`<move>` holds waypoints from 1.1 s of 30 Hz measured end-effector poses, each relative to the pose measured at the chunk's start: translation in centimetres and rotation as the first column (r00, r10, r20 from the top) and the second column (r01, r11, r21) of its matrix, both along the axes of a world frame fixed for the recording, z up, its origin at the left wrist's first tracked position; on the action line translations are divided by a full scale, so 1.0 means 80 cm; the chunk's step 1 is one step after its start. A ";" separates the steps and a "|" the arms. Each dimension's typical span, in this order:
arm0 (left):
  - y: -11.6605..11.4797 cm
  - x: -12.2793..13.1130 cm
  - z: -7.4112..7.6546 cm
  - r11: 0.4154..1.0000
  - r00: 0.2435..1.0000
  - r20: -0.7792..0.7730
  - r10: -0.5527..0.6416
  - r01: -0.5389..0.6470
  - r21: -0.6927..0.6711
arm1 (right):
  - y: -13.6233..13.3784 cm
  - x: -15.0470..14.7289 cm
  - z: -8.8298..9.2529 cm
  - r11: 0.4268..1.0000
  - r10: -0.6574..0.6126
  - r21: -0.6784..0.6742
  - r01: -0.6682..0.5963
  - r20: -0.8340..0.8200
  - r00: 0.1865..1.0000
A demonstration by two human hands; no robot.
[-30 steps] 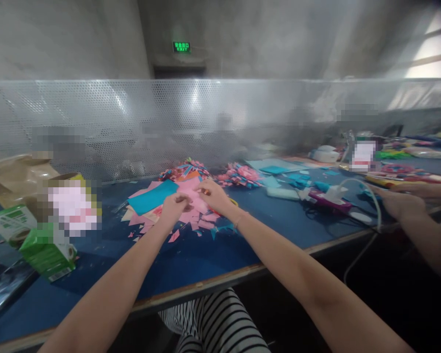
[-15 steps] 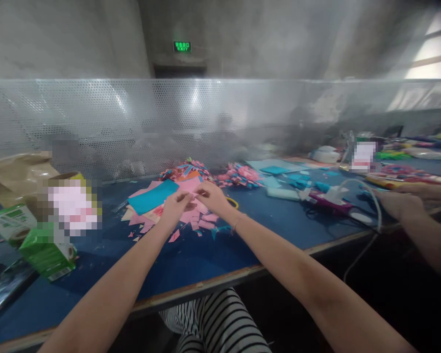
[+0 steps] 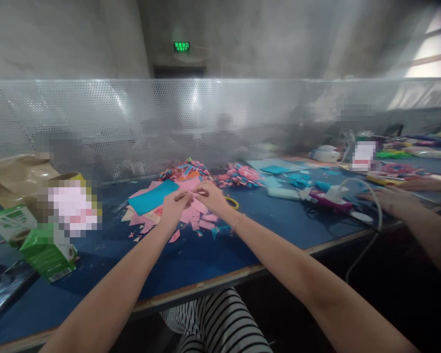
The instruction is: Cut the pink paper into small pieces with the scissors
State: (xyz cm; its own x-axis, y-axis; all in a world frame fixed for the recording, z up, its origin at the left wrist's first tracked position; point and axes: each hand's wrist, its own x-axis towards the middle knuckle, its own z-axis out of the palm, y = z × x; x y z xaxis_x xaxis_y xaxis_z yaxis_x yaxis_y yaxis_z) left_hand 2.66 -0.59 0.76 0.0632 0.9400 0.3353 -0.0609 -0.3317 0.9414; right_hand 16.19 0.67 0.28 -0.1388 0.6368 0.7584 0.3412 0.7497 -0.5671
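Observation:
Over a heap of cut pink paper pieces [image 3: 195, 215], my left hand [image 3: 177, 205] and my right hand [image 3: 210, 196] meet with their fingertips pinched together. A small pink piece seems to be between them, largely hidden by the fingers. A blue sheet [image 3: 152, 197] lies on pink sheets just left of my left hand. Behind the hands are a pile of pink, orange and blue folded pieces [image 3: 185, 170] and a second pile of pink and blue ones [image 3: 242, 175]. Beside my right wrist shows a yellow ring [image 3: 232, 202], perhaps a scissors handle.
Green boxes [image 3: 49, 252] and a brown bag [image 3: 20, 179] stand at the left. A purple and white tool [image 3: 327, 200] with a cable lies at the right, near another person's hands [image 3: 393, 201]. A perforated screen [image 3: 132, 122] runs behind the blue table [image 3: 106, 279].
My hands stay nearly in place, with only slight finger movement. At the right, the other person's hands have shifted a little to the left and their fingers are more spread.

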 end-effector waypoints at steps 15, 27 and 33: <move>0.004 -0.004 -0.001 0.980 0.980 -0.143 0.137 -0.113 0.162 | 0.006 0.001 -0.002 0.997 -0.014 -0.074 0.019 0.063 0.998; 0.017 -0.008 -0.010 0.991 0.994 -0.071 0.080 -0.072 0.117 | 0.001 0.000 0.003 0.927 0.055 -0.363 -0.090 -0.108 0.993; 0.011 -0.005 -0.002 0.995 0.992 -0.125 0.029 -0.017 0.097 | 0.001 0.000 0.002 0.923 0.180 -0.319 -0.216 -0.139 0.974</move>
State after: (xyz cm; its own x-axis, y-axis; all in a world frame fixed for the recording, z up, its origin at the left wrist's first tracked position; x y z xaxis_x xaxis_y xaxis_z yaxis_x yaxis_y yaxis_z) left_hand 2.26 0.30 0.61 0.0893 0.9057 0.4145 0.0650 -0.4206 0.9049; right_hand 16.23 0.74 0.43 -0.2187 0.8210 0.5273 0.1300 0.5601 -0.8182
